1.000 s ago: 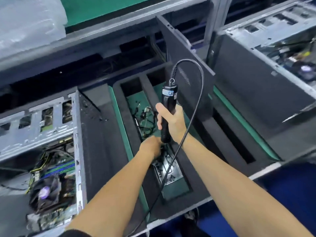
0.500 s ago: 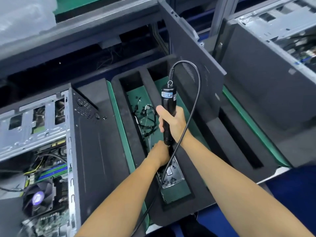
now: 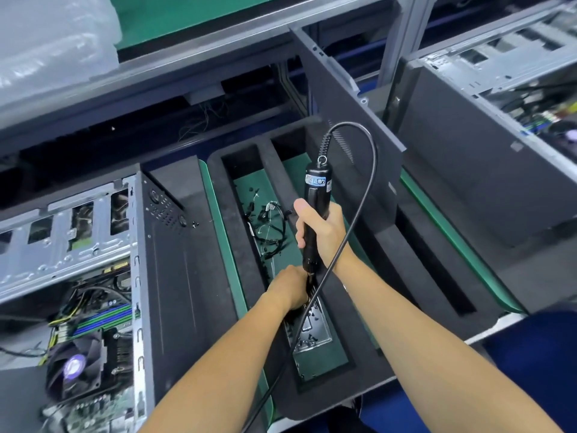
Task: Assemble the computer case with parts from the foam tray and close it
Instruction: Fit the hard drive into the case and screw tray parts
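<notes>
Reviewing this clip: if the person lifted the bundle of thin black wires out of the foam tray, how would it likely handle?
The wire bundle would probably be floppy: it lies in loose, tangled loops. Likely light, since its strands are thin. It may snag or drag the small loose bits beside it in the foam tray.

the foam tray [image 3: 359, 310] looks matt black and soft, over a smooth green mat [image 3: 218, 232]. the electric screwdriver [image 3: 313, 214] has a glossy black plastic body and a smooth rubbery cord [image 3: 370, 182]. the computer case [image 3: 78, 232] shows bare grey metal with matt black panels.
</notes>
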A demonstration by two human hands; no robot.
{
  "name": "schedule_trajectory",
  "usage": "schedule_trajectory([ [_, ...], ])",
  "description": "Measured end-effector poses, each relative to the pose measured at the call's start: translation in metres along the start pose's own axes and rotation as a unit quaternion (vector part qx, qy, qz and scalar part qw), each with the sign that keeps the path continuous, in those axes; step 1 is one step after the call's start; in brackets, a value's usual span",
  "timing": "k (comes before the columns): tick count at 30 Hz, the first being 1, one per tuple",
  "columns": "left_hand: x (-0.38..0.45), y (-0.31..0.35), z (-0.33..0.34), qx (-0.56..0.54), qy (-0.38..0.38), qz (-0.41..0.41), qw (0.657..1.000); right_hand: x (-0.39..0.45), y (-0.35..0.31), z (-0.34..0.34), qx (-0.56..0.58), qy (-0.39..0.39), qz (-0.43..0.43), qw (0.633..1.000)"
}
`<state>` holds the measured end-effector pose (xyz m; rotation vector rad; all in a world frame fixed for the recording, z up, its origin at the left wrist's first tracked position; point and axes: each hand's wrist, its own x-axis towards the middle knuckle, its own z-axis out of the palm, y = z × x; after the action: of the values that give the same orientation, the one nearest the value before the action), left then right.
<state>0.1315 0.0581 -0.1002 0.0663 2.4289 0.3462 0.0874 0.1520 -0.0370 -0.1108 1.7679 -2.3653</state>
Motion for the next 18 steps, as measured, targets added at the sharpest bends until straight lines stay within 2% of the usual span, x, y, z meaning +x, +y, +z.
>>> schedule_trajectory([
  [6, -0.001, 0.0, -0.014, -0.07, 0.062, -0.027, 0.995, -0.002, -0.018, 0.006, 0.031, 0.006, -0.011, 0.999],
  [10, -0.009, 0.005, -0.038, -0.074, 0.099, -0.028, 0.992, -0.004, -0.036, 0.012, 0.045, 0.002, -0.039, 0.998],
  [12, -0.017, 0.004, -0.054, -0.167, 0.126, -0.04, 0.977, -0.002, -0.05, 0.018, 0.063, 0.003, -0.052, 0.997],
  [13, -0.022, 0.003, -0.063, -0.252, 0.136, -0.047, 0.957, -0.001, -0.059, 0.022, 0.074, 0.002, -0.063, 0.995],
  [15, -0.039, 0.002, -0.086, -0.422, 0.17, -0.043, 0.89, 0.002, -0.079, 0.034, 0.097, -0.004, -0.094, 0.991],
  [18, -0.081, -0.001, -0.129, -0.571, 0.201, 0.023, 0.795, 0.008, -0.116, 0.059, 0.144, -0.017, -0.144, 0.979],
])
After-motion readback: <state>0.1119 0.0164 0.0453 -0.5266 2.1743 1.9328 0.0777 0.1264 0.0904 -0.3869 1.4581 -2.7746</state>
